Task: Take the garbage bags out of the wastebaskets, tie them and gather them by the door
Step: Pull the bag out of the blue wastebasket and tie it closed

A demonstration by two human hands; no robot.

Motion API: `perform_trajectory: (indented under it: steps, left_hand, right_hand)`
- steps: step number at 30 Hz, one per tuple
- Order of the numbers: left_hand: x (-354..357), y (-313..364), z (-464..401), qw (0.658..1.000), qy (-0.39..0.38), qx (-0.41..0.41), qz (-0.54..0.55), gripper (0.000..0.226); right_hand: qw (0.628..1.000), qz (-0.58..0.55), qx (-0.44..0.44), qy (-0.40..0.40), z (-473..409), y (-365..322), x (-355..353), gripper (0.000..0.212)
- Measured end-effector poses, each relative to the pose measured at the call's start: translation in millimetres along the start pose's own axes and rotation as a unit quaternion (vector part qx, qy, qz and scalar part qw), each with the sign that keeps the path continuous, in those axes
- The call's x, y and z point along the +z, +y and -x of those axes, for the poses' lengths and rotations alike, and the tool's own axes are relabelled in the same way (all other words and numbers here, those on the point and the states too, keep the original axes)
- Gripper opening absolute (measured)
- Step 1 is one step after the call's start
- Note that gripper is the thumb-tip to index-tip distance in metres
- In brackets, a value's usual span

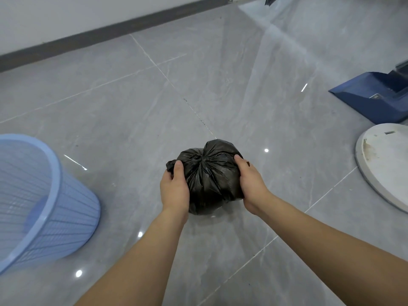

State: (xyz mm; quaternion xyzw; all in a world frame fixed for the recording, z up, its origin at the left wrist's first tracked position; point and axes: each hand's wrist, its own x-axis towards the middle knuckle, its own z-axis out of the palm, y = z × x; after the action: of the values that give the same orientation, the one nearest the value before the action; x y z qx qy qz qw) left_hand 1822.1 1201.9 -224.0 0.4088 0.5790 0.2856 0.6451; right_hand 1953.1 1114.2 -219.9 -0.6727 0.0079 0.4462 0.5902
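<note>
Black garbage bag (207, 175) looks knotted; left hand (174, 188) and right hand (251, 184) clasp its sides. Empty blue wastebasket (50, 208) sits left; carrying doorward remains.

Blue dustpan (371, 100), white disc (388, 160) (stained).

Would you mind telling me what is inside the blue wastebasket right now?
The wastebasket shows only its own slatted walls and round bottom; no bag lines it. The black bag sits on the floor between both hands.
</note>
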Motion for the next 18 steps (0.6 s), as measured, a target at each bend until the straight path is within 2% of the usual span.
perform_trajectory:
  steps: [4, 7, 10, 13, 16, 18]
  left_hand:
    - [-7.4, 2.1, -3.3, 0.998, 0.03, 0.001, -0.046, 0.035]
    - [-13.8, 1.5, -5.7, 0.998, 0.017, 0.014, -0.063, 0.037]
    - [-18.5, -1.5, -4.8, 0.997, -0.013, 0.001, -0.073, 0.042]
    - [-20.2, -7.1, -2.3, 0.998, -0.006, -0.004, -0.068, 0.042]
    - [-15.9, -13.5, 1.4, 0.998, -0.003, -0.017, -0.054, 0.036]
    - [-10.3, -17.8, 2.0, 0.999, -0.01, -0.024, -0.045, 0.037]
  right_hand:
    - [0.999, 0.027, -0.022, 0.024, 1.7, 2.3, -3.0, 0.022]
    - [0.997, 0.059, -0.023, 0.045, 1.1, 3.9, -8.9, 0.014]
    - [0.996, 0.079, -0.011, 0.044, -1.5, 5.5, -15.5, 0.029]
    - [0.997, 0.062, -0.009, 0.046, -4.6, 5.0, -19.9, 0.036]
    - [0.999, 0.043, -0.008, 0.004, -10.0, 5.2, -24.2, 0.058]
    - [0.999, 0.043, 0.002, -0.03, -12.8, 5.9, -23.9, 0.06]
